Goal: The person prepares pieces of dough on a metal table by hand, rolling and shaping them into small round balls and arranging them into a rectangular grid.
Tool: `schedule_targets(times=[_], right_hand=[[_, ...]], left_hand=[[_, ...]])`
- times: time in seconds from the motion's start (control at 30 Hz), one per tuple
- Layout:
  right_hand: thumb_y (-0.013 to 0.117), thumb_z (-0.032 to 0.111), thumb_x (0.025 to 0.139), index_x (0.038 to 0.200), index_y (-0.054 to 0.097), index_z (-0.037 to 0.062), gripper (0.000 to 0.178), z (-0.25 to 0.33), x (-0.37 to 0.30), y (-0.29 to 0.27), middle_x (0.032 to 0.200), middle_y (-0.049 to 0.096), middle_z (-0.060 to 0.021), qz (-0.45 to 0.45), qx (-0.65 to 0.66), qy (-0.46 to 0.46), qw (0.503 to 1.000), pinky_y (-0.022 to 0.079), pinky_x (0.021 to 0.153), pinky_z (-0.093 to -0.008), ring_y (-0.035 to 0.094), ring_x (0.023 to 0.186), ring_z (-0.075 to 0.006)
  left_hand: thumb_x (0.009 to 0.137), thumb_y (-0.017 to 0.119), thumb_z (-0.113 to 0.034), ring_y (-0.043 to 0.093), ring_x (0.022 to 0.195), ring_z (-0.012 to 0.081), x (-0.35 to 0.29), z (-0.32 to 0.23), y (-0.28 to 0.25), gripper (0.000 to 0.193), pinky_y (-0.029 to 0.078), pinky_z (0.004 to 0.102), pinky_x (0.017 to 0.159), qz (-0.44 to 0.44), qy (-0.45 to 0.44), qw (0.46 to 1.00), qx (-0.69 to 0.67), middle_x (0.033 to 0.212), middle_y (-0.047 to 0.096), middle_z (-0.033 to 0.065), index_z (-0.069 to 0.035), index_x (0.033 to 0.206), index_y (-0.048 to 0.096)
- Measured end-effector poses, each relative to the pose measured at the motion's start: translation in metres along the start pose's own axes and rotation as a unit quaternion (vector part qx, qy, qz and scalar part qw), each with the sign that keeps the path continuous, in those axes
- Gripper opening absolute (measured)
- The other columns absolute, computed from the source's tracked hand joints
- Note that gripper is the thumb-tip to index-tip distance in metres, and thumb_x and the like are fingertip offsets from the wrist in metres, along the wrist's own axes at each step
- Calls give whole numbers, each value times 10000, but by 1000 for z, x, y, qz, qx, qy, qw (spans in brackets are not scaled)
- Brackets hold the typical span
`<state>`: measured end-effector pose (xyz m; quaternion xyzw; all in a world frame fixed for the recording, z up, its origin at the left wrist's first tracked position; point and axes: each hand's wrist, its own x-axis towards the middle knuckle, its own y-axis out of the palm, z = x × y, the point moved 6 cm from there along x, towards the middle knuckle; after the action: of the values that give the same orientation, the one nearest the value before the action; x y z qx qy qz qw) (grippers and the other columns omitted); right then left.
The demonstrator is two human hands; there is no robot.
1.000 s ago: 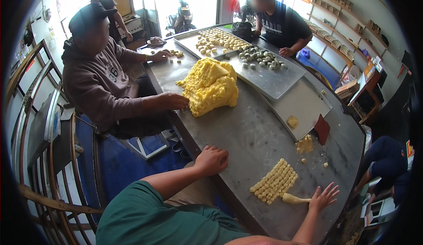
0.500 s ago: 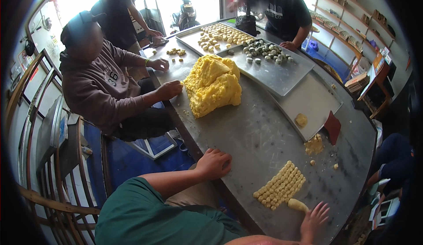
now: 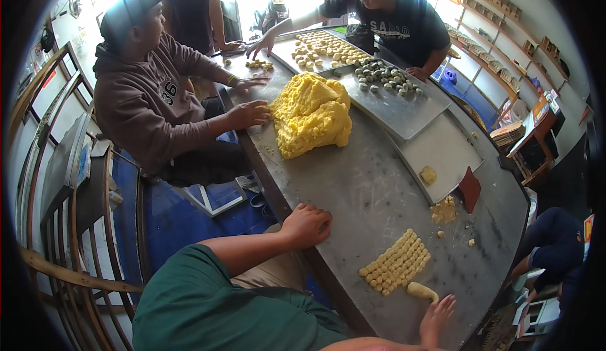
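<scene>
The small roll of yellow dough point(image 3: 421, 291) lies on the metal desk point(image 3: 353, 187) near its front edge, just beside the block of cut dough pieces point(image 3: 396, 262). My right hand point(image 3: 437, 318) sits right next to the roll, fingers spread and released, holding nothing. My left hand point(image 3: 307, 225) rests curled into a loose fist on the desk's left edge, empty. Farther up I see the big dough mound point(image 3: 311, 115), trays point(image 3: 404, 108) and seated co-workers.

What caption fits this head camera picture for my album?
Right hand touches a small yellow dough roll beside neat rows of dough pieces; left hand rests fisted on the grey metal table.
</scene>
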<state>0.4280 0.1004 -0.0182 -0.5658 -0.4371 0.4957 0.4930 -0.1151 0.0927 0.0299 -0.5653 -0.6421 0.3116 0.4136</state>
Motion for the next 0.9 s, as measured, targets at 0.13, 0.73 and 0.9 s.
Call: schedule_targets(times=[0.13, 0.73, 0.9], right_hand=[[297, 593, 1087, 1684, 56, 72, 828, 10, -19, -10, 1758, 26, -177, 104, 22, 59, 993, 26, 1292, -544, 10, 1623, -361], [410, 472, 1098, 1669, 212, 85, 718, 10, -21, -4, 1727, 223, -163, -14, 13, 116, 993, 144, 1290, -534, 185, 1606, -308], [554, 309, 1077, 1283, 614, 28, 353, 3, -66, -21, 1370, 653, -161, -67, 10, 91, 994, 384, 1176, -469, 600, 1291, -280]], left_hand=[[895, 653, -257, 676, 947, 280, 1, -2, -4, 137, 471, 414, 890, -29, 27, 999, 8, 849, 705, 47, -141, 956, 694], [901, 644, -265, 680, 950, 302, -5, 1, -3, 143, 477, 425, 894, -33, 19, 999, -18, 855, 715, 71, -134, 936, 687], [903, 646, -283, 682, 944, 296, -7, 5, -1, 153, 476, 423, 897, -45, 36, 998, -11, 871, 725, 71, -140, 927, 694]])
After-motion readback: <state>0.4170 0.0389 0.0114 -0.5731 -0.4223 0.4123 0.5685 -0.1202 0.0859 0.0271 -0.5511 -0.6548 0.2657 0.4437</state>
